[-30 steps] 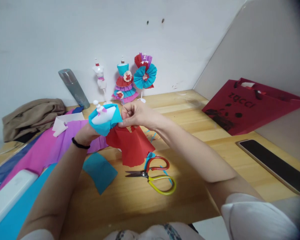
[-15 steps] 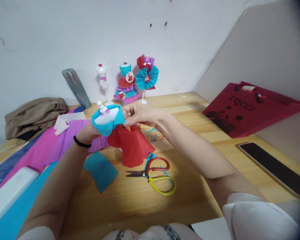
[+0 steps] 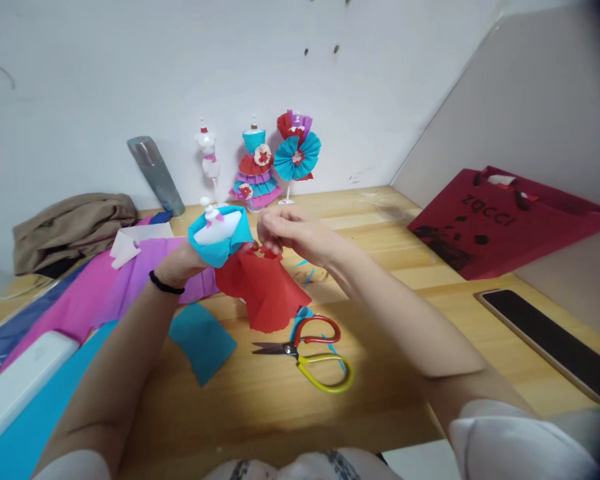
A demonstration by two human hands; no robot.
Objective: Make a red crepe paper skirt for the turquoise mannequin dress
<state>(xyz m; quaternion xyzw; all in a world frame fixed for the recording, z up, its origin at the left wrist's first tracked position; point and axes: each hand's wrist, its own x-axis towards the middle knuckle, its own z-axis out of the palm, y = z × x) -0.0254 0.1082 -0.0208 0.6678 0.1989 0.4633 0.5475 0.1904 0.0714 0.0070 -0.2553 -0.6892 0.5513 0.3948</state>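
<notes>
My left hand (image 3: 184, 262) is wrapped around a small white dress form (image 3: 220, 229), tilted with its neck knob up. Blue crepe paper (image 3: 221, 255) encircles the form's top, and red crepe paper (image 3: 267, 293) flares out below like a skirt. Just right of the form, my right hand (image 3: 287, 230) is closed with curled fingers, a small gap from the blue paper. Whatever those fingers may pinch is hidden. Below the red paper lie scissors (image 3: 290, 349) with one red and one yellow handle, blades slightly apart. A cut blue piece (image 3: 203, 343) rests left of them.
Three other dress forms stand by the wall, one nearly bare (image 3: 207, 150), two dressed in paper (image 3: 254, 170) (image 3: 297, 155). A grey bottle (image 3: 156, 177) and brown cloth (image 3: 75, 230) are at left. A red bag (image 3: 500, 223) and phone (image 3: 550, 340) lie right.
My right hand has come away from the blue paper on the dress form, moving slightly right. My left hand still holds the form in about the same place.
</notes>
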